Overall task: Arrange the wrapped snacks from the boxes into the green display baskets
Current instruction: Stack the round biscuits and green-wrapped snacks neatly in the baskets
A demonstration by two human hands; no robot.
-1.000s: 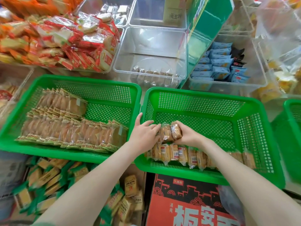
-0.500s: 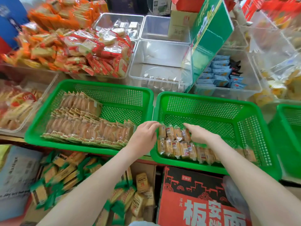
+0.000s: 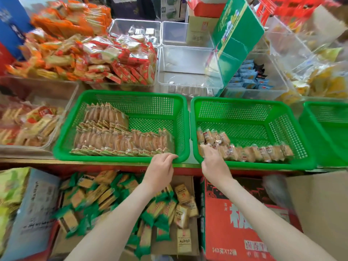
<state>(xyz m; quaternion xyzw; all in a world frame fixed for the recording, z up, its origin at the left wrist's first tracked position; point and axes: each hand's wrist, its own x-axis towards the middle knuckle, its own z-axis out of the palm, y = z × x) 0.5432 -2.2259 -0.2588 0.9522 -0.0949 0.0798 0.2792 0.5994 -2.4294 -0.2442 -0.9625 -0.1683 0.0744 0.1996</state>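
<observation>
Drawing back from the right green basket [image 3: 254, 166], both hands are now seen at the near edge of the shelf, whereas a second ago a small clutch of wrapped snacks was held between them above the front row. That clutch has been set down: a short second row [image 3: 212, 137] now stands behind the left end of the front row [image 3: 254, 152], both inside the right basket near its front wall. The left hand [image 3: 162, 167] has been moved across to the front rim of the left green basket [image 3: 113, 157], its fingers loosely curled and nothing held. The right hand [image 3: 213, 162] is laid over the near rim with its fingertips by the nearest packets; because of blur it cannot be told whether anything is pinched. One placement is judged finished, most of the right basket is left unfilled, and a fresh handful is likely to be wanted from the red carton [image 3: 235, 223] below.
</observation>
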